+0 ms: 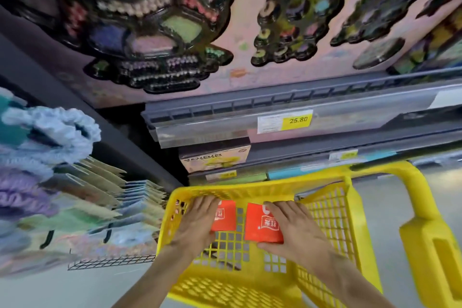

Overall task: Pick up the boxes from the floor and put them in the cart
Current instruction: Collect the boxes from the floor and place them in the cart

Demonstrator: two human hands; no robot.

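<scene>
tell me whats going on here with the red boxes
A person is lowering two red boxes into a yellow cart beside store shelves. The left hand grips the left box, the right hand grips the right box. Both boxes are inside the cart, near its mesh floor, not yet released.

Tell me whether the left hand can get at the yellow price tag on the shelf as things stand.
Probably not right away: the left hand is down in the yellow cart, its grip on a red box. The price tag is on the shelf rail above the cart, with nothing blocking it.
</scene>
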